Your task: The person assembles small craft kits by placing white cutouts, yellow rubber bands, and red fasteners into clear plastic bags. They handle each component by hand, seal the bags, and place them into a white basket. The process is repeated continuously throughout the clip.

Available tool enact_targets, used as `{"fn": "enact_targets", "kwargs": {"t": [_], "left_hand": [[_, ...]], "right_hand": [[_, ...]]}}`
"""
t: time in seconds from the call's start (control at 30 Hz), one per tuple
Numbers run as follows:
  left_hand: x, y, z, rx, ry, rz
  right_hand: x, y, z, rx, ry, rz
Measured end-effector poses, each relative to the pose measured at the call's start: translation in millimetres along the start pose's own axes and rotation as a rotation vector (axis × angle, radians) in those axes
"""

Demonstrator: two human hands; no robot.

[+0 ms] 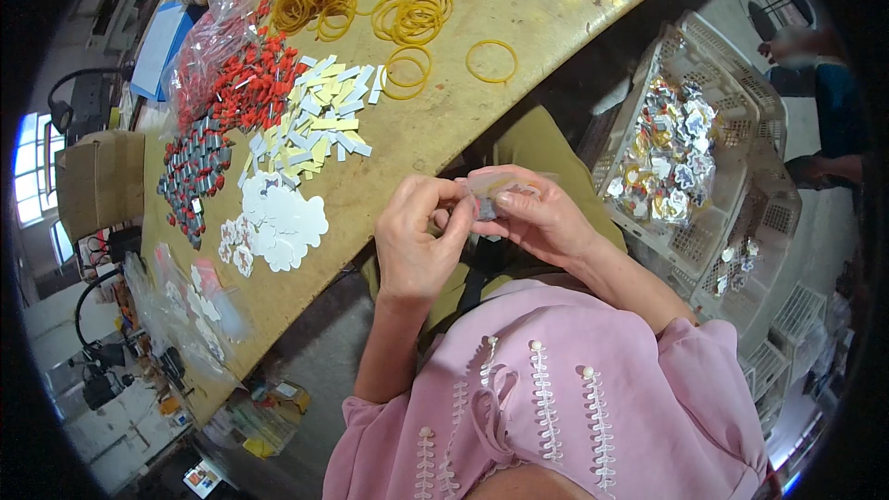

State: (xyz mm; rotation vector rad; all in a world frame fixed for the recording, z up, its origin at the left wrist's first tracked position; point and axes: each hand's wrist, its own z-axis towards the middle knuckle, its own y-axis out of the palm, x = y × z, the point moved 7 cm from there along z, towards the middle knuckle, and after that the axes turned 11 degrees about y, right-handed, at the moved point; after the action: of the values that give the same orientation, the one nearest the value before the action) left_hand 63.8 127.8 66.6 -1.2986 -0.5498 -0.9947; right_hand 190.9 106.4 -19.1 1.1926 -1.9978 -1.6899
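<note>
While you sit at the worn wooden table (519, 28), both of your hands meet just off its near edge, above your lap. Your left hand (421, 241) has its fingers curled inward, thumb and fingertips pinched on the small clear plastic packet (495, 193). Your right hand (546, 218) closes its grip on the same packet from the other side, fingers folded over its top; what the packet contains cannot be made out.

On the table, white cloud-shaped paper cards (282, 218) lie stacked nearest your left hand. Beyond them sits a loose pile of narrow white and pale yellow label strips (319, 125), then a heap of small red pieces (245, 83) partly under a clear plastic bag (208, 37), with small grey cylinders (190, 176) to their left. Yellow rubber bands (407, 23) spread across the far side. To your right, a white slotted plastic crate (704, 139) holds shiny silver and gold packets (667, 157).
</note>
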Motion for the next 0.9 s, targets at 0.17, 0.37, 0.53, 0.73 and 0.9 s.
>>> {"fn": "enact_targets", "kwargs": {"t": [0.17,0.37,0.53,0.73,0.9], "left_hand": [[3,1,-4,0.064,0.055,0.033],[-11,5,-3,0.089,-0.120,-0.214],[10,8,9,0.009,0.172,0.034],[-8,12,-2,0.048,-0.082,-0.202],[-9,11,0,-0.023,0.004,-0.130]], "right_hand": [[6,-14,1,0.013,0.017,0.217],[12,-26,4,-0.007,0.036,0.374],[9,-23,3,0.015,0.031,0.395],[5,-19,2,-0.040,0.051,0.362],[15,-23,4,-0.056,0.117,0.403]]}}
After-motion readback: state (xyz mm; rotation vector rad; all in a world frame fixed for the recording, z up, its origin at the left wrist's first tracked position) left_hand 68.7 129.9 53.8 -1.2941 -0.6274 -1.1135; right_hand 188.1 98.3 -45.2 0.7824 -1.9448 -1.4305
